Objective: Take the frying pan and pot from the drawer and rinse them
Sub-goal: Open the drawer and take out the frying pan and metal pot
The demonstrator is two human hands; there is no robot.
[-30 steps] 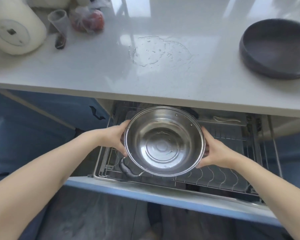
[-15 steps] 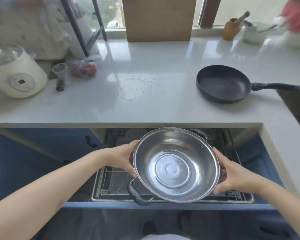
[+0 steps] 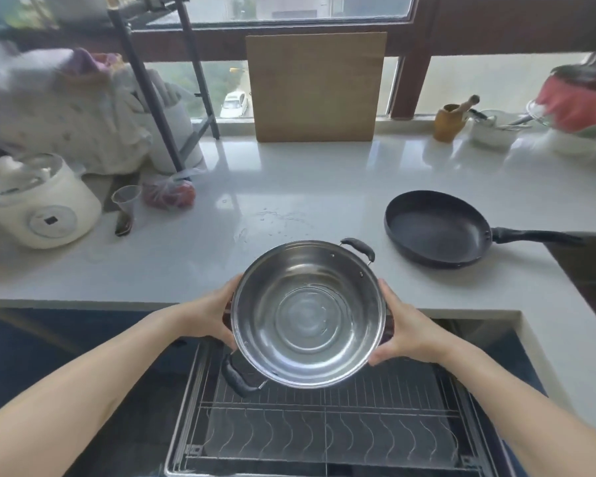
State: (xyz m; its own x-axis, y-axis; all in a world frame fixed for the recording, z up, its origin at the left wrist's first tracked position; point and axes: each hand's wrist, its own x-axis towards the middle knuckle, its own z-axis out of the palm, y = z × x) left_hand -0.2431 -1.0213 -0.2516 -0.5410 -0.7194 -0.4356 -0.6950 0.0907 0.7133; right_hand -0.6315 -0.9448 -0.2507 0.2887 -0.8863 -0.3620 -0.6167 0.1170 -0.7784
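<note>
We hold the pot (image 3: pixel 308 313) up between both hands, over the tabletop's (image 3: pixel 289 187) near edge and the open drawer (image 3: pixel 324 432) below it. It is a round, shallow steel pot, shiny inside, with faint rings on its flat bottom and a few drops of water catching the light. It has 2 black loop handles: 1 at the far right of the rim, the other at the near left, hanging over the drawer's wire rack. Small rivets show inside the wall near the far handle.

Our left hand (image 3: pixel 210 316) grips the left wall, fingers (image 3: pixel 233 340) curled round under the side and thumb along the rim. Our right hand (image 3: pixel 405 330) grips the right wall the same way, thumb near the rim and fingers wrapped beneath.

The pan (image 3: pixel 436 228) lies flat near the tabletop's right edge, well apart from the pot. It is black, round and shallow, and its long black handle points right and sticks out past the edge.

A patch of spilled water (image 3: pixel 276 220) shines on the tabletop just beyond the pot. A board (image 3: pixel 315 86) leans upright at the far edge, a white cooker (image 3: pixel 37 201) stands at the left, and a clear cup (image 3: pixel 126 201) sits beside it.
</note>
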